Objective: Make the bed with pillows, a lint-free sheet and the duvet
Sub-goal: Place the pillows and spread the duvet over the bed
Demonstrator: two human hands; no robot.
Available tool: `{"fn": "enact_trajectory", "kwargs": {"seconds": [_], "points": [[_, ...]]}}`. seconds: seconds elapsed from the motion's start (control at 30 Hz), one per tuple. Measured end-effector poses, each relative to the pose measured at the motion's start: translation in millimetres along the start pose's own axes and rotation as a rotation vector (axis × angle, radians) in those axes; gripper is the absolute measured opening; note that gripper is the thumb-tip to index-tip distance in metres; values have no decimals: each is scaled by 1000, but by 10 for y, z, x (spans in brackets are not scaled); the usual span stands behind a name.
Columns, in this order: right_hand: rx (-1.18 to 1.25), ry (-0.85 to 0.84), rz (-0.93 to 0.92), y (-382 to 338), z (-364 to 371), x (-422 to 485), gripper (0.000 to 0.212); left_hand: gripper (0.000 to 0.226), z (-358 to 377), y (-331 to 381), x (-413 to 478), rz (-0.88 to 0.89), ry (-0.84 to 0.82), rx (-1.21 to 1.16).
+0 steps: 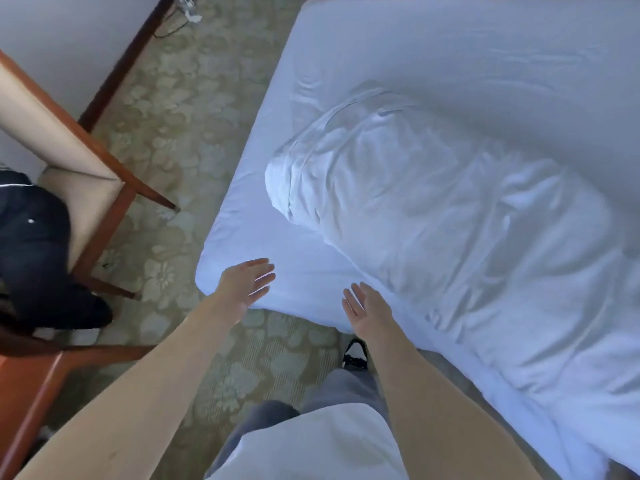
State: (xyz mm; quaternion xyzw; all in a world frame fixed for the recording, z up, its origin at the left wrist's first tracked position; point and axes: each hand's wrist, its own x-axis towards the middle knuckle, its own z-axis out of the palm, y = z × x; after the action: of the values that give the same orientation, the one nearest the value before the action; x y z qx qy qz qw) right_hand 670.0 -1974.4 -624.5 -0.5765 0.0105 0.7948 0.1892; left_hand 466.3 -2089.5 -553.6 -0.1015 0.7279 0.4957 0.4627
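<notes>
Head view, looking down at the near left corner of a bed (450, 46).

**Hands.** The left hand (247, 284) is held out over the corner of the mattress, fingers straight and close together, gripping nothing. The right hand (367, 308) lies just beside it over the near edge, fingers likewise straight and slightly spread, palm turned inward, also holding nothing. Whether either hand touches the fabric cannot be told. The two hands are apart, with bare sheet between them.

**Task items.** A white sheet (346, 57) covers the mattress and lies smooth toward the far side, with light creases near the corner. On it rests a heap (433, 209) of crumpled white bedding. It has a rolled end near the left edge and runs to the right, spilling over the near edge at lower right. Whether this is the duvet or a second sheet cannot be told. The heap lies just beyond the right hand's fingertips.

**Surroundings.** A wooden chair (86, 188) with a pale cushion stands left of the bed across a strip of floral carpet (180, 133), with a dark garment (34, 251) on its seat. A dark baseboard (128, 60) runs along the wall, with a cable (173, 29) near its far end. A black-and-white shoe (355, 351) stands by the bed's edge, under the right forearm.
</notes>
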Motion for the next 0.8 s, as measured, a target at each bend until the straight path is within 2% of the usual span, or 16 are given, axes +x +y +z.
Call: {"fn": "enact_trajectory", "kwargs": {"seconds": [0.17,0.33,0.47,0.5,0.6,0.67,0.8], "points": [[74,79,22,19,361,351,30,26,-68,502,459,-20,26,111],[247,147,-1,208,617,850,33,34,-183,1060,1081,61,0,361],[361,224,-36,513,889,1222,26,63,-112,1437,1662,119,-101,637],[389,236,-59,596,974,1326,28,64,-76,1494,1819,134,-144,681],[469,240,-126,832,1275,1665,42,58,58,1582,2239,204,-260,773],[509,219,-148,964,1499,1863,41,57,78,1610,2393,246,-334,821],[606,183,-219,954,1806,2127,37,35,76,1766,2601,313,-575,1065]]}}
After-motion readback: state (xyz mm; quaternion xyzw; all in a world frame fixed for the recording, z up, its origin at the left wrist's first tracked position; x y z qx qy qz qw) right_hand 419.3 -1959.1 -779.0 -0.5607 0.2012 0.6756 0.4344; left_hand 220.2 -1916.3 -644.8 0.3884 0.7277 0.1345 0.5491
